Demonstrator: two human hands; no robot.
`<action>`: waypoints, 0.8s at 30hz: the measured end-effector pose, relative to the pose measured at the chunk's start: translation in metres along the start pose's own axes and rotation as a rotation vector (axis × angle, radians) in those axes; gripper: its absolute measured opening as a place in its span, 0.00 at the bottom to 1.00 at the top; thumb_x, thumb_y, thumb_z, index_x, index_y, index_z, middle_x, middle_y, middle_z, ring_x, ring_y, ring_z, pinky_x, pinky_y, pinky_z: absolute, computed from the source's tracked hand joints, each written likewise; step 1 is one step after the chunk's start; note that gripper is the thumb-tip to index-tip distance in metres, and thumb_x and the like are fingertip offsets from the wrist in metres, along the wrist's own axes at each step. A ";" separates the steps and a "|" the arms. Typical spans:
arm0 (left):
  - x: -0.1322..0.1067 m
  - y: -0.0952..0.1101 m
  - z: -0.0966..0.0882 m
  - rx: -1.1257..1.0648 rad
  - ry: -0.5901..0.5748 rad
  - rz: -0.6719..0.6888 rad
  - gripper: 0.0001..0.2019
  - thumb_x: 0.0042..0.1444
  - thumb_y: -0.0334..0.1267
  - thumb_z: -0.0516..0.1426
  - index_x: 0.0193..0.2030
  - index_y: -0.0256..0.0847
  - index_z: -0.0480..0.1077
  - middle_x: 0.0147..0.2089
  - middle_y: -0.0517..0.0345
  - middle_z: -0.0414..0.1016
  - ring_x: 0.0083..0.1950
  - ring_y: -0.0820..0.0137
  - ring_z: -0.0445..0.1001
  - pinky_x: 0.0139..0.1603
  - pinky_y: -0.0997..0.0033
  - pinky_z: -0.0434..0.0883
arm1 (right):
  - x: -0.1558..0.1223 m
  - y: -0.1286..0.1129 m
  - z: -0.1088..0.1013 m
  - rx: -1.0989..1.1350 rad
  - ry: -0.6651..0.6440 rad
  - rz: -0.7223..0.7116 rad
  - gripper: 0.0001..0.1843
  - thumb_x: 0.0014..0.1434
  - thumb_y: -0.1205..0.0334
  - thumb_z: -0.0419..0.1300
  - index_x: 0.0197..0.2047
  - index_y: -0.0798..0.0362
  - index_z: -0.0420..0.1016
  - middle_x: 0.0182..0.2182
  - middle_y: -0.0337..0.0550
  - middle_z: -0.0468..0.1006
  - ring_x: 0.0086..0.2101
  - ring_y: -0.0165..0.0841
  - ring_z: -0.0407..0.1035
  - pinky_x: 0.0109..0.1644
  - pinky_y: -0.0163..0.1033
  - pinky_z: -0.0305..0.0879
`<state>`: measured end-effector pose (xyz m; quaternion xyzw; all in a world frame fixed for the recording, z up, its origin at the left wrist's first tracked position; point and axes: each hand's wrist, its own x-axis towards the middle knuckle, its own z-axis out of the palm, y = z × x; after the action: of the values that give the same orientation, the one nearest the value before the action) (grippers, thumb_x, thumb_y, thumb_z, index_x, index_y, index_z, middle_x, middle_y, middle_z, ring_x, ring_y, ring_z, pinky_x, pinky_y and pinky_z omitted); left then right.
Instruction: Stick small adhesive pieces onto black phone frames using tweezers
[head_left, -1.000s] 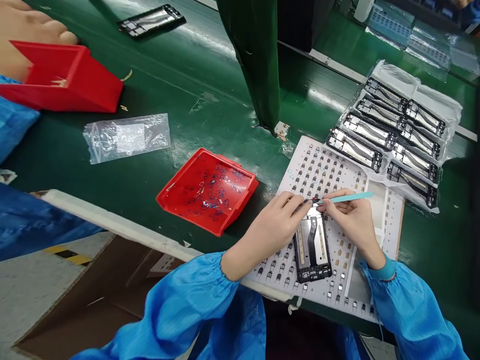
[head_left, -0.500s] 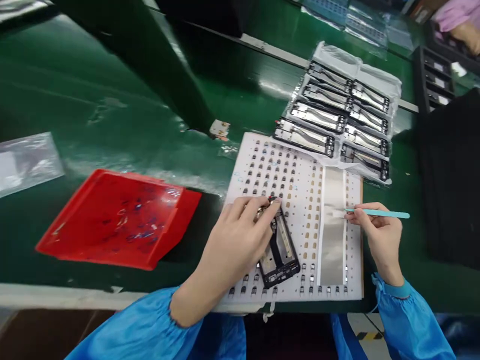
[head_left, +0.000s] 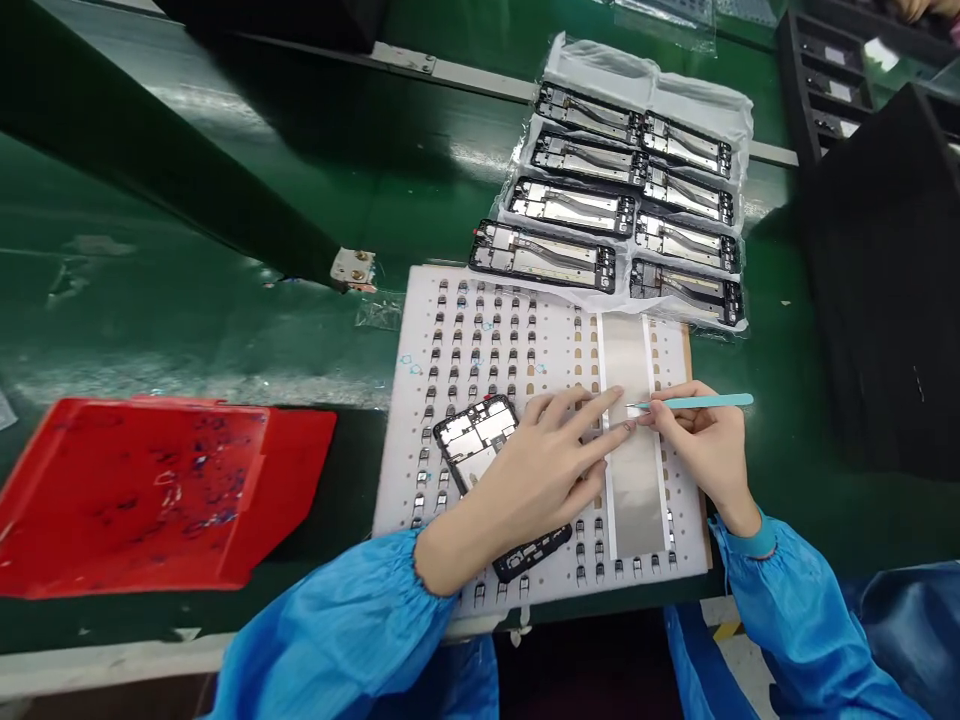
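Teal tweezers (head_left: 712, 401) are pinched in my right hand (head_left: 701, 445), their tip pointing left over a silver strip (head_left: 636, 500) with white edges. A small whitish piece (head_left: 637, 410) shows at the tip. My left hand (head_left: 536, 465) is open, its fingers stretched toward the tip and over the strip's left side. Under that hand and wrist a black phone frame (head_left: 472, 440) with silver inner plates lies tilted, its middle hidden. Frame and strip both lie on a white board (head_left: 397, 470) with rows of small metal clips (head_left: 476, 353).
Several phone frames (head_left: 574, 205) lie in a white tray (head_left: 600, 70) overlapping the board's far edge. A red bin (head_left: 127, 490) with small scraps stands left. A green post (head_left: 187, 180) slants in from the upper left. Black boxes (head_left: 877, 290) stand right; another person's hand (head_left: 915, 8) shows top right.
My left hand has let go of the phone frame's top and moved right, its fingers now over the strip beside the tweezers. The view has shifted, so the bench things appear farther left.
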<state>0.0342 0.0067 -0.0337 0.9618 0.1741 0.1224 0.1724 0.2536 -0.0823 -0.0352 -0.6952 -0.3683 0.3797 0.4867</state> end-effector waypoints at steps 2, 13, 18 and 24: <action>0.000 0.000 0.000 -0.002 -0.005 0.000 0.24 0.71 0.32 0.54 0.72 0.43 0.71 0.79 0.44 0.63 0.68 0.42 0.68 0.62 0.39 0.72 | -0.001 -0.001 0.000 0.000 -0.004 0.001 0.17 0.64 0.44 0.74 0.42 0.49 0.83 0.38 0.47 0.89 0.38 0.45 0.88 0.41 0.45 0.87; 0.000 0.001 0.001 0.005 -0.024 -0.018 0.23 0.72 0.32 0.53 0.71 0.44 0.72 0.79 0.45 0.63 0.69 0.43 0.67 0.62 0.38 0.72 | -0.001 -0.002 -0.001 -0.019 -0.012 0.001 0.16 0.64 0.44 0.74 0.42 0.49 0.84 0.38 0.47 0.89 0.39 0.46 0.88 0.42 0.46 0.88; 0.000 0.000 0.002 -0.003 -0.007 -0.014 0.23 0.71 0.32 0.55 0.71 0.44 0.72 0.79 0.46 0.63 0.69 0.44 0.67 0.63 0.40 0.72 | -0.001 0.000 0.000 -0.029 -0.018 -0.013 0.14 0.64 0.47 0.74 0.41 0.48 0.84 0.39 0.47 0.89 0.38 0.45 0.88 0.41 0.46 0.87; 0.001 0.003 -0.001 -0.053 0.000 -0.014 0.23 0.71 0.33 0.55 0.71 0.43 0.72 0.80 0.44 0.62 0.70 0.42 0.68 0.63 0.36 0.73 | -0.003 -0.008 -0.002 0.019 0.021 -0.059 0.13 0.64 0.48 0.74 0.39 0.48 0.84 0.35 0.44 0.88 0.36 0.45 0.87 0.42 0.48 0.88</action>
<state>0.0357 0.0047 -0.0315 0.9556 0.1776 0.1257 0.1987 0.2527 -0.0834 -0.0264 -0.6832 -0.3801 0.3614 0.5081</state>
